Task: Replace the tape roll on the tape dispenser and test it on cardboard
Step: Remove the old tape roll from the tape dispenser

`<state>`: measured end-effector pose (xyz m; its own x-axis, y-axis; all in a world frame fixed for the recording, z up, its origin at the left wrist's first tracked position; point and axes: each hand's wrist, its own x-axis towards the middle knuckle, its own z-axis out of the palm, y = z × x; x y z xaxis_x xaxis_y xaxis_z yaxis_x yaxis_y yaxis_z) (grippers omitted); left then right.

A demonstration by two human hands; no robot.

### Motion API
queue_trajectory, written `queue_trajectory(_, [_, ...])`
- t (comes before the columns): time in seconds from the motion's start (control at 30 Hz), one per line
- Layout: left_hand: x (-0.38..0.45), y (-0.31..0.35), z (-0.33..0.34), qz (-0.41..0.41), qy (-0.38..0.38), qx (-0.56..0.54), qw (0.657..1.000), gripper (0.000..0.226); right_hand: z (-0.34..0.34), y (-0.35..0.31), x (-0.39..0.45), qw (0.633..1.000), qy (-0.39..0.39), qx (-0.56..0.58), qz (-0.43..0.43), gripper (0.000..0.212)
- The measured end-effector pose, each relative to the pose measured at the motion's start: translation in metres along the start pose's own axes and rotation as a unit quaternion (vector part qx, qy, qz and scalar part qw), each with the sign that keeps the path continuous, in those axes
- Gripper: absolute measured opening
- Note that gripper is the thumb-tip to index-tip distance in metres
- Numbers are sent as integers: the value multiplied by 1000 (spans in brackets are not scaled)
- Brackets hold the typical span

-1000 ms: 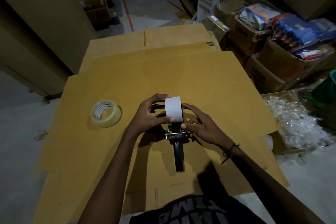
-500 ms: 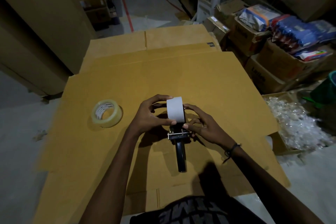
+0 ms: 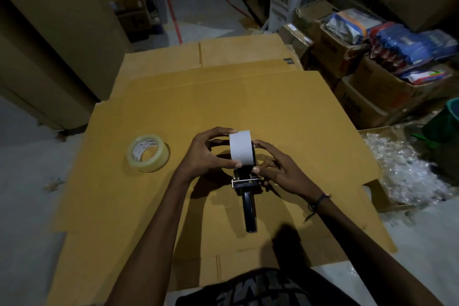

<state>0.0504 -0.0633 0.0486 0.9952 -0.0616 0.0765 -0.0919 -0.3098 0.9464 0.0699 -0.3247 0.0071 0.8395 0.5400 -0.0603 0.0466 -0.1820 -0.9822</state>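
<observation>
While cardboard (image 3: 285, 117) covers floor (dim storeroom) | both hands' fingers (image 3: 236, 164) pinch white roll (image 3: 240, 148)

A white tape roll (image 3: 240, 148) sits on a black tape dispenser (image 3: 246, 187) that lies on flat cardboard (image 3: 285, 117). The left hand (image 3: 207, 154) holds the roll with thumb and fingers. The right hand (image 3: 282, 170) touches its other side. A clear tape roll (image 3: 148, 153) lies apart, to the left.

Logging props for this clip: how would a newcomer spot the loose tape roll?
Find the flat cardboard sheet covering the floor. Left of the left hand, the clear tape roll lies alone on its side, translucent yellowish, unlike the white roll on the dispenser.
</observation>
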Motion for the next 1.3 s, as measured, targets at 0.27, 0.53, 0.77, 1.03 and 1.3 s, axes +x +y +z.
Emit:
queue_trajectory(0.27, [2,-2,-3,1,0,11,1000,78,1,-3,-2,1000,-5,-3,4,68])
queue_trajectory(0.53, [0,-4,-5,-3,-1,-5,1000,78,1,-5,-4,1000,-6,-18,6,67])
queue_trajectory(0.77, [-2,-2,-6,3,5,-10,1000,77,1,-2,-3,1000,-6,-9,4,68])
queue_trajectory(1.03, [0,-3,-8,2,4,-13,1000,78,0,1,-1,1000,-10,-17,-1,69])
queue_trajectory(1.3, [0,-4,-10,-5,3,-19,1000,78,0,-1,-1,999,-9,-34,-5,70])
